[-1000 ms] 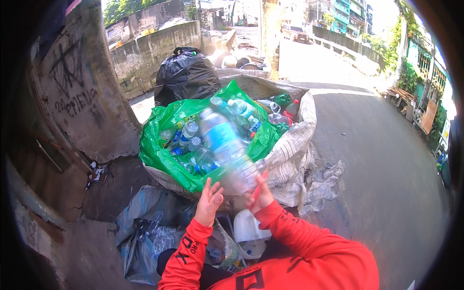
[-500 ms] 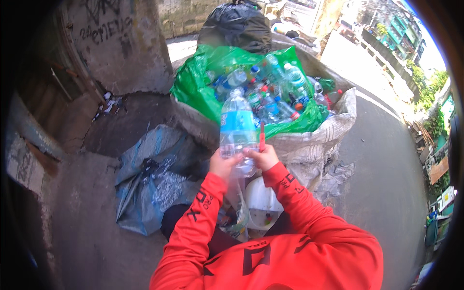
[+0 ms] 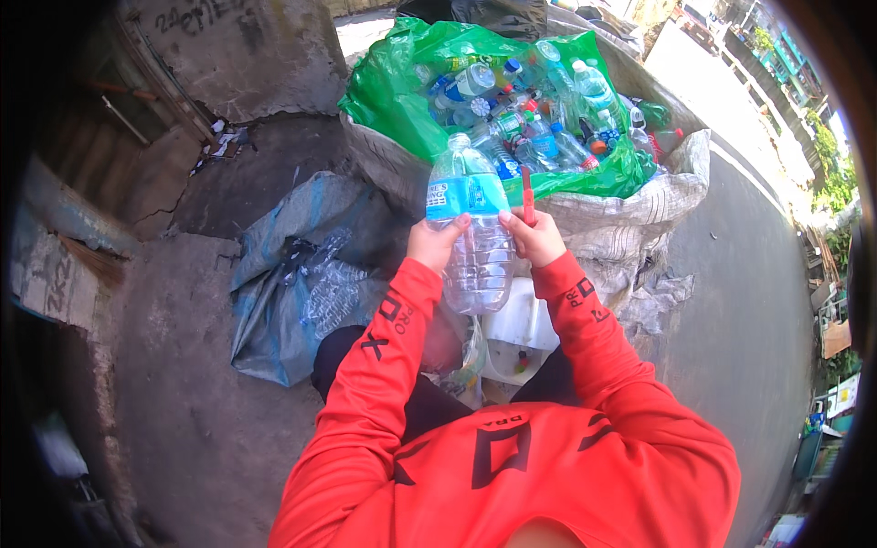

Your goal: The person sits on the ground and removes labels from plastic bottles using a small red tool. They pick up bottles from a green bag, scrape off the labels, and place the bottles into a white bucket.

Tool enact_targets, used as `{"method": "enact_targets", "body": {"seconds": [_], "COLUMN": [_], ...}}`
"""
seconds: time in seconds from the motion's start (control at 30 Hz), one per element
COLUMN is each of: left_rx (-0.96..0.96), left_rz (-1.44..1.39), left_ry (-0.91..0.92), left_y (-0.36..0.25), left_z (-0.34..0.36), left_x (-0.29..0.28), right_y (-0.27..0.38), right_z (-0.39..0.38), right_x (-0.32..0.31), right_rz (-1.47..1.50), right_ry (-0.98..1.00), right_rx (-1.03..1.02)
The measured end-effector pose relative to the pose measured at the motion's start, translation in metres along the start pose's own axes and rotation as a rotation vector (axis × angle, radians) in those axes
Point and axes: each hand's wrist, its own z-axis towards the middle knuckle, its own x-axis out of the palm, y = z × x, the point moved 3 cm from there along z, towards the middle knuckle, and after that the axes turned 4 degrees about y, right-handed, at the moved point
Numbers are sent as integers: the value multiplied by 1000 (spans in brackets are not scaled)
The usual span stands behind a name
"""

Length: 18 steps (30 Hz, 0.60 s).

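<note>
A large clear plastic bottle [image 3: 480,269] with a blue label is held upright before me, without a visible cap. My left hand [image 3: 438,243] grips its left side, thumb lying on the front just below the label. On the opposite side my right hand [image 3: 537,239] is closed on the bottle, and a slim red tool [image 3: 528,197] sticks up from the same hand. The tool's exact kind cannot be made out. Beyond the bottle, a green plastic bag [image 3: 388,110] lies wide open, filled with many plastic bottles [image 3: 539,137].
A worn white woven sack [image 3: 630,224] surrounds the green bag. A white container [image 3: 523,333] stands between my legs. To the left lies a crumpled grey-blue sack [image 3: 274,301] with clear plastic on it. A black bag [image 3: 493,16] and a stained wall [image 3: 256,68] are behind.
The view has tilted downward, so the bags appear higher. Both hands have shifted up along the bottle toward its label, and the bottle's label has turned slightly.
</note>
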Motion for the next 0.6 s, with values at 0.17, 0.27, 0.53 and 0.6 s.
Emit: {"method": "enact_targets", "body": {"seconds": [0.17,0.27,0.53,0.6], "left_rx": [-100,-238,64,91], "left_rz": [22,-363,160,273], "left_ry": [128,156,18,-22], "left_y": [3,-7,-5,-11], "left_z": [-3,-5,2,-1], "left_x": [2,7,1,3], "right_y": [-9,-16,-1,-18], "right_z": [-2,-9,-1,6], "right_x": [-2,1,3,3], "right_rz": [46,83,-33,-39], "right_ry": [-63,40,46,-2], "right_rx": [-109,-59,-58,-112]}}
